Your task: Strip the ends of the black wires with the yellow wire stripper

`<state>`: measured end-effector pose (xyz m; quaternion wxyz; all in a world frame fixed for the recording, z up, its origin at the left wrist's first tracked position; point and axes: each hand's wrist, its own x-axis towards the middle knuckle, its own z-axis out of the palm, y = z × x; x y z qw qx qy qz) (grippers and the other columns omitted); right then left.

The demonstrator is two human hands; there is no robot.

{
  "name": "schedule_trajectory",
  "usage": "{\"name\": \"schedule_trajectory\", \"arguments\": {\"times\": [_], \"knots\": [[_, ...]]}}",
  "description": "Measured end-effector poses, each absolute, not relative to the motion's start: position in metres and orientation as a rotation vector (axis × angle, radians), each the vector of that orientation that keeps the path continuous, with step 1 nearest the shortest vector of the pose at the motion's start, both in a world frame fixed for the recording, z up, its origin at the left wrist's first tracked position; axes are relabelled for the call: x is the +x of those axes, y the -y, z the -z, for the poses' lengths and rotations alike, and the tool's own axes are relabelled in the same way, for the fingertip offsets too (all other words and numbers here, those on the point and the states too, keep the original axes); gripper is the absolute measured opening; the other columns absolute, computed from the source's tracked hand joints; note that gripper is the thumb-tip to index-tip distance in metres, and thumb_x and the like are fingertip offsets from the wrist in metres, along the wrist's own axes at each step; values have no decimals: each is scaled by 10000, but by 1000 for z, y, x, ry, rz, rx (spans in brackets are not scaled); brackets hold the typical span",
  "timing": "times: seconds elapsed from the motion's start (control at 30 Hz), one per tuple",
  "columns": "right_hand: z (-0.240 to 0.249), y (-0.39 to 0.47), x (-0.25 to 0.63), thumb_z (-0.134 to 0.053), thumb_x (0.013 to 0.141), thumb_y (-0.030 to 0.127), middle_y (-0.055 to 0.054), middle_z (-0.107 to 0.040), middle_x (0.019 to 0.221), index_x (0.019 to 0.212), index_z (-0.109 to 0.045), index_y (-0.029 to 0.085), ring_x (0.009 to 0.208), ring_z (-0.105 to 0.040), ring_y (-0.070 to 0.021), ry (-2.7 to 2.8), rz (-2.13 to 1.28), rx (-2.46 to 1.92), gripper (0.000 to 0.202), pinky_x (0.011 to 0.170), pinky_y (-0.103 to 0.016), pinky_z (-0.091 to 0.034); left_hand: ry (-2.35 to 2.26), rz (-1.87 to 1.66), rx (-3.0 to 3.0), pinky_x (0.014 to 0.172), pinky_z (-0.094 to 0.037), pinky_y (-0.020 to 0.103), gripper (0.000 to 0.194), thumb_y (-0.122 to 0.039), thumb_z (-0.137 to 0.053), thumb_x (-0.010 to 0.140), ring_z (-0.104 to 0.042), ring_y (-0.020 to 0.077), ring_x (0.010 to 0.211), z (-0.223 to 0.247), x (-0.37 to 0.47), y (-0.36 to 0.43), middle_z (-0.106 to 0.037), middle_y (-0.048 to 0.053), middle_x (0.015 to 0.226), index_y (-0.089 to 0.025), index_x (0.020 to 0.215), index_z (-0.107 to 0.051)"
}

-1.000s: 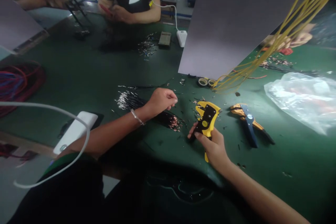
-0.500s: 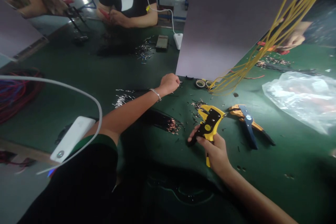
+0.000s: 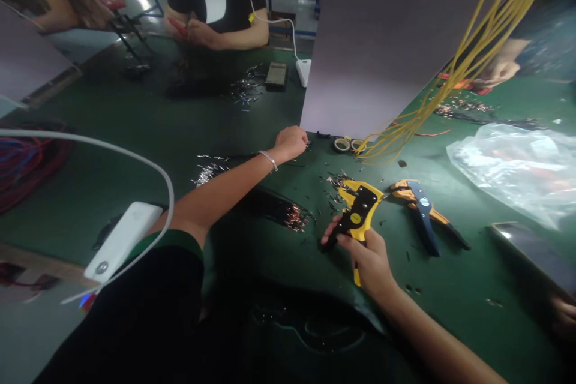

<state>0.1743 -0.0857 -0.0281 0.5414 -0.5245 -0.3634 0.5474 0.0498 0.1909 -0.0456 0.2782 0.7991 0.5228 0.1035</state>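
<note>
My right hand (image 3: 373,261) is wrapped round the handles of a yellow and black wire stripper (image 3: 360,213), its head pointing up and away from me. My left hand (image 3: 291,143) reaches forward to the foot of the pale upright panel, its fingers closed. Small wire ends show beside its fingertips; what the fingers hold is hidden. Below the left forearm lies a bundle of black wires (image 3: 276,210) with bare copper ends. Silvery wire ends (image 3: 207,173) stick out beyond the arm. Stripped scraps (image 3: 337,181) are scattered by the stripper's head.
A blue and orange wire stripper (image 3: 420,207) lies at right, near a clear plastic bag (image 3: 517,162). Yellow wires (image 3: 450,99) hang beside the panel (image 3: 369,42), over tape rolls (image 3: 342,144). A white power bank (image 3: 123,240) is at left. Co-workers' hands (image 3: 204,33) are across the table.
A dark flat object and part of another person's hand have come into view at the right edge. My hands and the yellow stripper have hardly moved.
</note>
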Motion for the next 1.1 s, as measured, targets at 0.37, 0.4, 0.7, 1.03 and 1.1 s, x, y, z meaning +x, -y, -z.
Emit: {"name": "schedule_trajectory", "arguments": {"times": [0.37, 0.4, 0.7, 1.03, 1.1], "knots": [[25, 85, 175, -680, 718, 288, -41, -668, 771, 913, -596, 184, 685, -632, -220, 842, -1329, -1262, 236, 682, -370, -511, -1440, -490, 2262, 765, -451, 338, 228, -123, -615, 612, -618, 210, 819, 14, 17, -209, -706, 70, 828, -180, 787, -749], [24, 85, 175, -681, 718, 290, -41, -667, 772, 913, -596, 185, 685, -630, -220, 843, -1334, -1262, 236, 682, -372, -510, -1462, -480, 2237, 737, -451, 331, 214, -131, -627, 602, -617, 199, 770, 11, 9, -210, -697, 65, 766, -174, 772, -750], [26, 86, 178, -689, 706, 259, -28, -667, 762, 926, -594, 194, 690, -626, -215, 818, -1382, -1250, 249, 713, -369, -493, -1445, -198, 2244, 627, -408, 290, 178, -198, -634, 597, -583, 153, 604, 6, -49, -204, -666, 39, 624, -179, 728, -753], [26, 85, 180, -675, 698, 237, -34, -667, 761, 929, -606, 184, 686, -627, -216, 799, -1432, -1244, 247, 687, -361, -497, -1451, 30, 2396, 617, -356, 226, 219, -351, -730, 542, -591, 154, 702, 23, -66, -192, -695, -9, 760, -243, 732, -715], [27, 85, 180, -670, 699, 237, -38, -663, 753, 930, -606, 179, 687, -629, -222, 785, -1471, -1231, 246, 671, -365, -502, -1499, 33, 2415, 618, -348, 218, 186, -297, -724, 536, -588, 154, 729, 24, -65, -188, -694, -19, 763, -252, 716, -709]]}}
